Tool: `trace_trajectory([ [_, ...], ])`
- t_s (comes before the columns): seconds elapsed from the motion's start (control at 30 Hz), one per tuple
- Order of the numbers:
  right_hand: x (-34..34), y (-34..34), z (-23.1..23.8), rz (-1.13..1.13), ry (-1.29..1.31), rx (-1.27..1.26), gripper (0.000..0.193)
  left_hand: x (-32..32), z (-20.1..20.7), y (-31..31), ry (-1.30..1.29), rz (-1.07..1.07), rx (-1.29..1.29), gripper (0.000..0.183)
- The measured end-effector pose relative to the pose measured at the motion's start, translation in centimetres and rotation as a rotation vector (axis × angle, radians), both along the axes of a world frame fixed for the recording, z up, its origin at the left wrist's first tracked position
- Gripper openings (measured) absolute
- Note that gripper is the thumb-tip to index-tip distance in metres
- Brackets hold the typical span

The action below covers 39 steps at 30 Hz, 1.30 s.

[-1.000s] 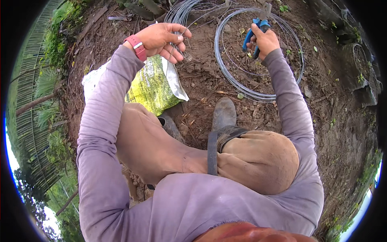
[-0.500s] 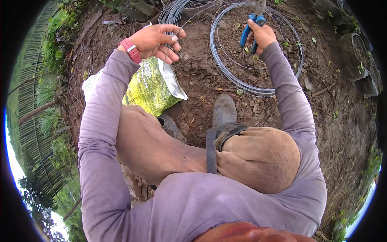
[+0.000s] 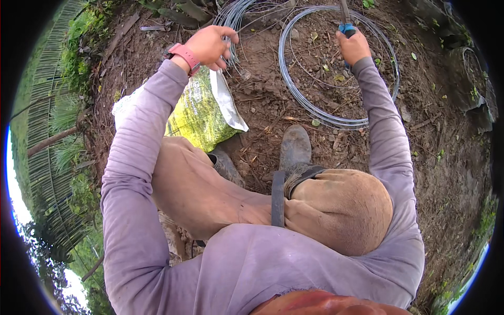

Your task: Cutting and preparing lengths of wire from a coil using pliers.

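Note:
My right hand (image 3: 354,47) is wrapped around blue-handled pliers (image 3: 345,27), whose metal jaws point away from me at the top of the view. It is over the far right part of a large coil of grey wire (image 3: 282,67) lying on the soil. My left hand (image 3: 210,46), with a pink watch on the wrist, is back-up with its fingers apart and bent. It is beside a bundle of cut wire strands (image 3: 229,20); whether a thin strand touches its fingers I cannot tell. Under the left wrist lies a yellow-green and white sack (image 3: 202,113).
My boots (image 3: 295,147) stand on brown, littered soil (image 3: 262,113) just before the coil. A dark crumpled sheet (image 3: 472,84) lies at the far right. Green plants (image 3: 79,42) and a slatted bamboo structure (image 3: 44,152) line the left side.
My left hand has turned from palm-up to back-up, and the thin strand at its fingers no longer shows clearly. My right hand has shifted slightly right, its pliers handles closer together.

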State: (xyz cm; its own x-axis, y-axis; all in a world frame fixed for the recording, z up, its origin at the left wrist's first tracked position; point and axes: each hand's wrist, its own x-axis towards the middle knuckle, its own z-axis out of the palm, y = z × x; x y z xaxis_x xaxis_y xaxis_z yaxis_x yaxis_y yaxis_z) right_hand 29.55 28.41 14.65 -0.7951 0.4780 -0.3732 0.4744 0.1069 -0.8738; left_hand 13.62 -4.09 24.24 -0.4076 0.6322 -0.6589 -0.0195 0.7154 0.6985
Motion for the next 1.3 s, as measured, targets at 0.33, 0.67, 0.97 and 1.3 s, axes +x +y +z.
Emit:
trace_trajectory([
  [0.33, 1.8, -0.3, 2.9, -0.014, -0.006, 0.221, 0.026, -10.4, -11.1, 3.8, 0.828, 0.127, -0.194, 0.020],
  [0.67, 4.6, -3.9, 10.7, -0.105, 0.285, -0.371, 0.016, 5.4, -11.7, 9.8, -0.372, -0.097, 0.025, 0.051],
  [0.97, 6.2, 0.5, 15.7, 0.146, 0.805, -1.087, 0.014, 21.6, -10.3, 17.1, -1.332, 0.863, 0.719, 0.052],
  [1.3, 9.1, 5.0, 15.9, -0.251, 0.725, -0.796, 0.053, 14.8, -8.7, 12.7, -0.680, 1.108, 0.661, 0.006],
])
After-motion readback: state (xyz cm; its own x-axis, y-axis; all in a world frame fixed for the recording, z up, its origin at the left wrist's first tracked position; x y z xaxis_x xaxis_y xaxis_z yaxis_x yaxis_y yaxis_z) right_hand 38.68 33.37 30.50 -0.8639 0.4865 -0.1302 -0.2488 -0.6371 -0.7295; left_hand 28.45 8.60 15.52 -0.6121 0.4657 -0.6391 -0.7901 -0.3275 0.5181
